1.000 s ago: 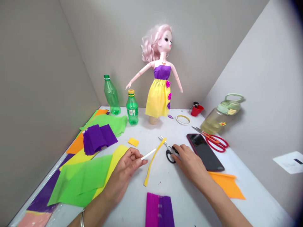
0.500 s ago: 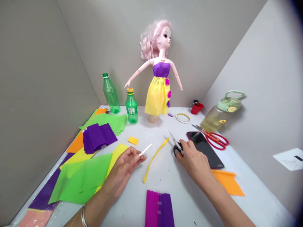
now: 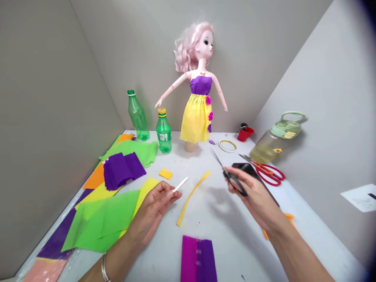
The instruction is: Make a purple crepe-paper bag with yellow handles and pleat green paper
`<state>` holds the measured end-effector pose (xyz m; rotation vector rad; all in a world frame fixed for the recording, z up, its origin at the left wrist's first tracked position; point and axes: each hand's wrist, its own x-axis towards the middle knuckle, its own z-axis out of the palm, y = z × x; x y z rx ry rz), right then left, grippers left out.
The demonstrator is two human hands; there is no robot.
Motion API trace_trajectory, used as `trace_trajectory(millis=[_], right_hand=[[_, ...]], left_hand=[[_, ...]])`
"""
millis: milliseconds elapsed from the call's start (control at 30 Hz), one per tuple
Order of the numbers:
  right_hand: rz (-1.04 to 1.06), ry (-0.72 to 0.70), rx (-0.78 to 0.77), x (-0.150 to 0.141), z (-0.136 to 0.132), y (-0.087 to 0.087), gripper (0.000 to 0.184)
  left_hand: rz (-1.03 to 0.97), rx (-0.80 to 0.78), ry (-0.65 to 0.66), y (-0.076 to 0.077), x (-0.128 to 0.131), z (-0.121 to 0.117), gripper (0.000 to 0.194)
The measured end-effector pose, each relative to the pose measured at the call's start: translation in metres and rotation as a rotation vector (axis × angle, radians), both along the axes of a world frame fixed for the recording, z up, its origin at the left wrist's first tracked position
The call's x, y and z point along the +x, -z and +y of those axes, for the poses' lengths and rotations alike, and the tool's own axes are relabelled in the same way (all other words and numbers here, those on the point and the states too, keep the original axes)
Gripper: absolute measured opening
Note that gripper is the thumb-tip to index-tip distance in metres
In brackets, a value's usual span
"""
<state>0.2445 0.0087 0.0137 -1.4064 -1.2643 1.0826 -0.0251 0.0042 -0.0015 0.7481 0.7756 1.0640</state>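
**Left hand** (image 3: 154, 205): closed in a pinch on a narrow white strip (image 3: 180, 185), held between thumb and fingertips just above the table; metal bangle (image 3: 104, 268) on the wrist.

**Right hand** (image 3: 255, 199): clenched on black-handled scissors (image 3: 235, 181), lifted off the table, blades angled up and away.

**Between the hands:** yellow crepe-paper strip (image 3: 192, 197), lying on the white tabletop (image 3: 223, 243), touching neither hand.

**In the way:** right hand and forearm cover most of a black phone (image 3: 242, 167) and most of an orange paper sheet (image 3: 289, 216).

**Left of the hands:** green crepe paper (image 3: 100, 221), folded purple crepe paper (image 3: 123, 170), small yellow square (image 3: 165, 174).

**Near edge:** magenta-and-purple paper stack (image 3: 198, 258).

**Far edge:** doll (image 3: 199, 86) in a yellow-and-purple paper dress, 2 green bottles (image 3: 137, 116) (image 3: 163, 133), tape roll (image 3: 227, 145), red cup (image 3: 245, 134).

**Right side:** red-handled scissors (image 3: 268, 174), plastic jug (image 3: 274, 143).
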Motion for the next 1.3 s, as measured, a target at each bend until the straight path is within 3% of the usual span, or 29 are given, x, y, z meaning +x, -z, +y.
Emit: trace_trajectory(millis=[100, 200, 267, 667, 1000, 1300], right_hand=[[0.499, -0.42, -0.209, -0.015, -0.015, -0.006, 0.044], [0.652, -0.666, -0.343, -0.033, -0.025, -0.004, 0.046], [0.673, -0.727, -0.394, -0.042, -0.026, -0.002, 0.047], [0.814, -0.725, -0.421, -0.058, -0.026, 0.005, 0.041], [0.785, -0.582, -0.39, -0.068, -0.031, 0.004, 0.043], [0.733, -0.716, -0.344, -0.066, -0.031, 0.01, 0.051]], left_hand=[[-0.014, 0.002, -0.02, 0.0, 0.0, 0.001, 0.016], [-0.034, 0.016, -0.043, 0.001, -0.001, 0.002, 0.013], [-0.041, 0.028, -0.067, 0.001, -0.002, 0.003, 0.012], [-0.044, 0.037, -0.061, -0.001, 0.001, -0.002, 0.014], [-0.012, 0.008, -0.063, -0.002, 0.005, -0.003, 0.018], [0.072, 0.078, -0.021, -0.004, 0.001, -0.002, 0.019]])
